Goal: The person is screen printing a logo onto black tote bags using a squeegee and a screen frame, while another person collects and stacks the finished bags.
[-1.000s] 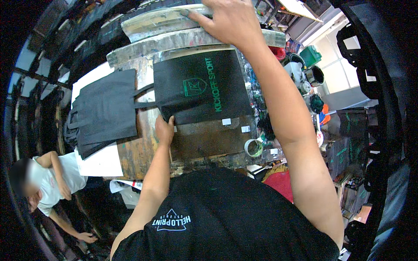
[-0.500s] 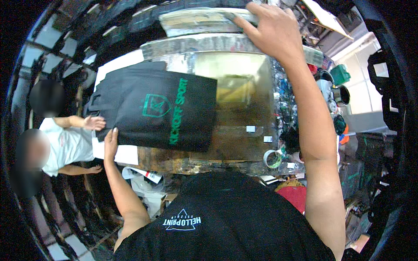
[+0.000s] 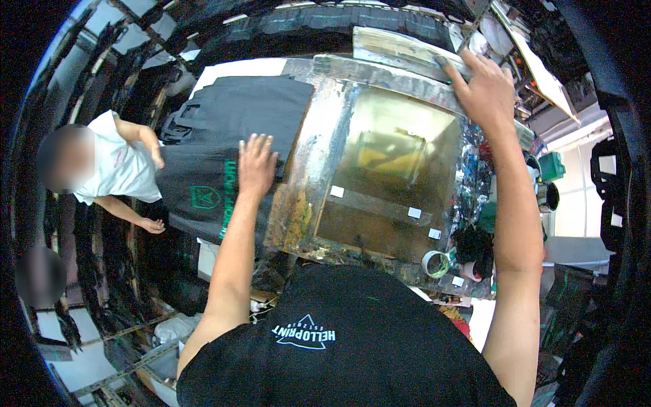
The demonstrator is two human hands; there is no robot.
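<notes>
My left hand (image 3: 258, 166) lies with its fingers stretched out on black fabric bags (image 3: 271, 108), which are stacked left of a framed printing screen (image 3: 336, 129). A green shield emblem and lettering show on a bag left of my wrist. At the far right of the screen, my right hand (image 3: 487, 88) is closed round the end of a long, ink-stained wooden squeegee (image 3: 400, 51). Its thumb presses the near face while the fingers go over the top. The screen has a pale yellowish, see-through middle.
A co-worker in a white shirt (image 3: 122, 159) stands at the left, arms toward the bags. A tape roll (image 3: 435, 264) sits by the screen's near right corner. Green container (image 3: 553, 166) and dark pot (image 3: 548, 197) stand at the right. Dark bags (image 3: 325, 27) hang or lie beyond.
The printed bag has shifted left off the screen onto the stack. My left hand has gone from gripping its near left edge to lying open on the bags. My view has turned.
</notes>
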